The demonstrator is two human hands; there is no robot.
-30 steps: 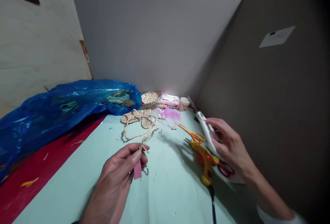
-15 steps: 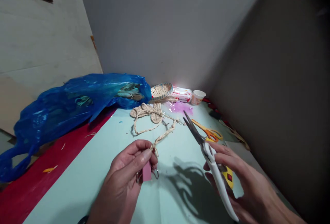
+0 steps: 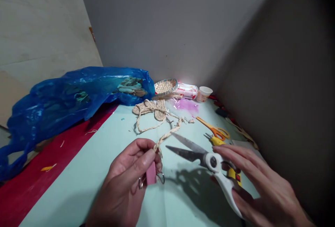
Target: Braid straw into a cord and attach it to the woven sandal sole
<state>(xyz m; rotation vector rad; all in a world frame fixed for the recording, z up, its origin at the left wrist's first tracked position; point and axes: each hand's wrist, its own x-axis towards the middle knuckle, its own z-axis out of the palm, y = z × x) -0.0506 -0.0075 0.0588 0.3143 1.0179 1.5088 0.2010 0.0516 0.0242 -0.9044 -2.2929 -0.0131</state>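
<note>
Head view: a blue bag (image 3: 78, 91) lies by the surface's (image 3: 83, 174) far left corner; nearer, above it, my left hand (image 3: 131, 174) pinches a pale braided cord (image 3: 167, 135) and pink clip (image 3: 151, 174); my right hand (image 3: 264, 185) grips white shears (image 3: 213, 162), blades parted, partly hiding a yellow glue gun (image 3: 217, 141).

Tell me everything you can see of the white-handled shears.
The shears have two dark grey blades, apparently metal, spread in a narrow V, and a round dark pivot set in a white, plastic-looking body. One long, curved white handle shows; fingers hide much of the rest. The right hand holds them above the pale green surface, blades pointing left toward the braided cord. Whether the upper blade's tip touches the cord can't be told.
</note>
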